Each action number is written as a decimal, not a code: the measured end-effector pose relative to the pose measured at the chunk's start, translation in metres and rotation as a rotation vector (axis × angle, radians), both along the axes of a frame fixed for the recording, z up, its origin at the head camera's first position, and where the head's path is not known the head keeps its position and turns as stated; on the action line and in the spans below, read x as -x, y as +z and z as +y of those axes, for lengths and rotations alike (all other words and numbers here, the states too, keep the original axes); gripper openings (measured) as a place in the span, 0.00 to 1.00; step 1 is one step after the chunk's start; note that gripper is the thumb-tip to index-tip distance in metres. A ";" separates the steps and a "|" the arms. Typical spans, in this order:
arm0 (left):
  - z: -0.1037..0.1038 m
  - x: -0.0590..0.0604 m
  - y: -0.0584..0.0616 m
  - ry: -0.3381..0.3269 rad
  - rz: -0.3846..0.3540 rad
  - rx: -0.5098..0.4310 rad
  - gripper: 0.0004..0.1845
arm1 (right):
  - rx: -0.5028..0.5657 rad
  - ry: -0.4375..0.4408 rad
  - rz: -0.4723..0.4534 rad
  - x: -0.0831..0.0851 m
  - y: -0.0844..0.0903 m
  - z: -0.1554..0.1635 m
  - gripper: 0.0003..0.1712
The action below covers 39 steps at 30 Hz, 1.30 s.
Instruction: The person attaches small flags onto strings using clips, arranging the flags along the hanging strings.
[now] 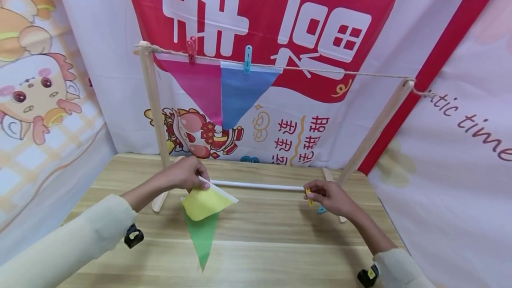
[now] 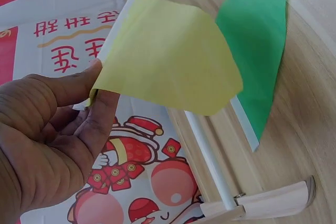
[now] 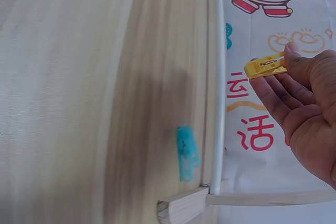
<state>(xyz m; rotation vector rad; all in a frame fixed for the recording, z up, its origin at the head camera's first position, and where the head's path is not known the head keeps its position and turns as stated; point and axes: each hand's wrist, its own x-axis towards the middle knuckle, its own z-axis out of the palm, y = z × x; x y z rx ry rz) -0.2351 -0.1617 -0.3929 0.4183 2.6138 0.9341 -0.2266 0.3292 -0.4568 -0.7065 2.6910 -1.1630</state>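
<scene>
My left hand (image 1: 188,174) pinches the corner of a yellow pennant (image 1: 205,202) just above the wooden table (image 1: 260,243); the wrist view shows thumb and fingers (image 2: 100,103) closed on the yellow pennant (image 2: 168,66). A green pennant (image 1: 202,239) lies flat beneath it, partly covered. My right hand (image 1: 330,197) holds a yellow clothespin (image 1: 309,195) between thumb and fingers, seen as the yellow clothespin (image 3: 265,65) in the right wrist view. A teal clothespin (image 3: 187,153) lies on the table below that hand. On the twine line (image 1: 340,72) hang a pink pennant (image 1: 198,86) and a blue pennant (image 1: 240,92).
A wooden rack with slanted posts (image 1: 154,101) and a white base rod (image 1: 260,186) stands across the back of the table. Printed banners (image 1: 280,21) wall in the back and both sides. A red clip (image 1: 191,48) and blue clip (image 1: 248,58) pin the hung pennants.
</scene>
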 end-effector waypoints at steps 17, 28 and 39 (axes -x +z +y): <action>0.011 0.013 -0.001 -0.030 0.140 -0.167 0.05 | 0.042 -0.027 0.025 0.014 0.034 -0.007 0.15; 0.016 0.017 0.003 0.009 0.229 -0.266 0.07 | 0.027 -0.052 0.102 0.019 0.061 -0.015 0.15; 0.034 0.016 0.022 0.064 0.283 -0.337 0.09 | 0.011 -0.085 0.163 0.018 0.081 -0.021 0.17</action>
